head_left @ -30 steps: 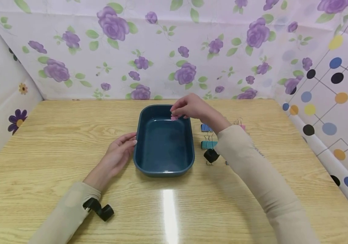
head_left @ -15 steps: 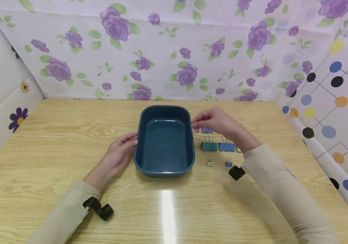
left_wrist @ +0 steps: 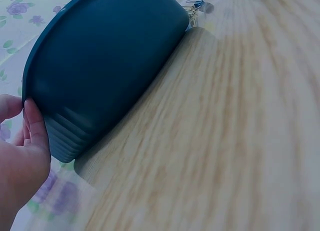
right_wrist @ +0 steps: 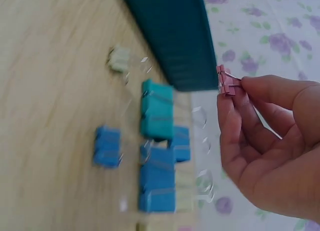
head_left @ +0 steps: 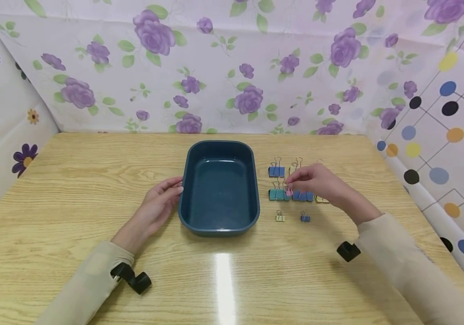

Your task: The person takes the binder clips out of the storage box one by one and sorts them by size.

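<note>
A dark teal tray (head_left: 186, 212) stands at the middle of the wooden table (head_left: 73, 189), with nothing seen inside it. My left hand (head_left: 166, 195) rests with straight fingers against the tray's left rim (left_wrist: 35, 98). My right hand (head_left: 291, 186) hovers over a group of binder clips to the right of the tray and pinches a small pink binder clip (head_left: 289, 192) between thumb and fingers. The right wrist view shows the pink clip (right_wrist: 225, 81) at the fingertips, above a teal clip (right_wrist: 156, 111) and blue clips (right_wrist: 157, 183).
On the table right of the tray lie a blue clip (head_left: 276, 171), a teal clip (head_left: 277, 194), a blue clip (head_left: 303, 196), a yellow clip (head_left: 322, 199), a small yellow clip (head_left: 280, 217) and a small blue clip (head_left: 305, 218). Flowered cloth walls enclose the table.
My right hand carried the pink clip from over the tray's far end to the right and nearer, to above the clips on the table. The left hand stayed put.
</note>
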### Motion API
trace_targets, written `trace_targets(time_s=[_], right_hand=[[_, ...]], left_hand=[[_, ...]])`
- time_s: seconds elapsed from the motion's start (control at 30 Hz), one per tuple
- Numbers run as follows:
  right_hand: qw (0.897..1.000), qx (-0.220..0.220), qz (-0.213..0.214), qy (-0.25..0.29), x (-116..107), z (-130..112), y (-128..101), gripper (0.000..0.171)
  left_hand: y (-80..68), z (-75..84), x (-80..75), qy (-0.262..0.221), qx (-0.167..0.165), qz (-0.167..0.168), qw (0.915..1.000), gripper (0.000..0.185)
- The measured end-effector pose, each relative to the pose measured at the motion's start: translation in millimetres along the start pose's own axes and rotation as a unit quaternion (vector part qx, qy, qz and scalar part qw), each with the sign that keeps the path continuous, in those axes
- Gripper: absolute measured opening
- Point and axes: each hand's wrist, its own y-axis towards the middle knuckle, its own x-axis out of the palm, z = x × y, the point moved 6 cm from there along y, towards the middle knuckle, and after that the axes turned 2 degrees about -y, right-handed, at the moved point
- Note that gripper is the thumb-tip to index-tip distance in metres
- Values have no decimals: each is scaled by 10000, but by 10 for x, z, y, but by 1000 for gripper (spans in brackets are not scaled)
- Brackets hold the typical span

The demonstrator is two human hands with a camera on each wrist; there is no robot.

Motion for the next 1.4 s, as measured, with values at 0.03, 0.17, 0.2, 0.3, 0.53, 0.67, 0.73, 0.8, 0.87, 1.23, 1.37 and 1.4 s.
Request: trace_targets(time_s=[0.03, 0.17, 0.2, 0.3, 0.53, 0.67, 0.73, 0.8, 0.87, 1.23, 1.37, 1.4], right_hand=[[10000, -31, -7, -8, -12, 35, -14, 25], [9999, -116, -44, 11, -60, 180, -66, 23], [9999, -123, -67, 56, -69, 216, -76, 23], [9998, -10, -138, 169, -97, 331, -107, 24], [9993, 178, -173, 274, -133, 523, -160, 27], [9991, 260, -216, 259, -152, 623, -217, 28], [9989, 313, -211, 260, -178, 681, -255, 29], [9989, 331, -209, 266, -207, 738, -297, 30], [9988, 317, -213, 292, -236, 794, -337, 29], [9991, 367, -206, 61, -330, 1008, -462, 27], [9986, 466, -243, -7, -333, 1069, -478, 27], [9986, 466, -265, 6, -332, 1083, -478, 27]], left_hand=[[-2, 1, -2, 4, 8, 2, 10000, 23], [-5, -1, -5, 5, 15, 13, 10000, 23], [-5, -2, -7, 13, 14, 18, 10000, 23], [-5, -2, -9, 27, 3, 24, 10000, 22], [7, 7, 7, 21, 59, 5, 10000, 23], [14, -5, 29, 41, 36, -4, 10000, 22], [17, -9, 33, 67, 24, 7, 10000, 22], [16, -9, 36, 94, 20, 4, 10000, 22], [19, -7, 37, 98, 20, -8, 9999, 22], [15, 10, -1, 19, 117, -34, 9999, 24], [5, 7, -10, 53, 98, -40, 9999, 23], [2, 6, -14, 51, 92, -31, 9999, 23]])
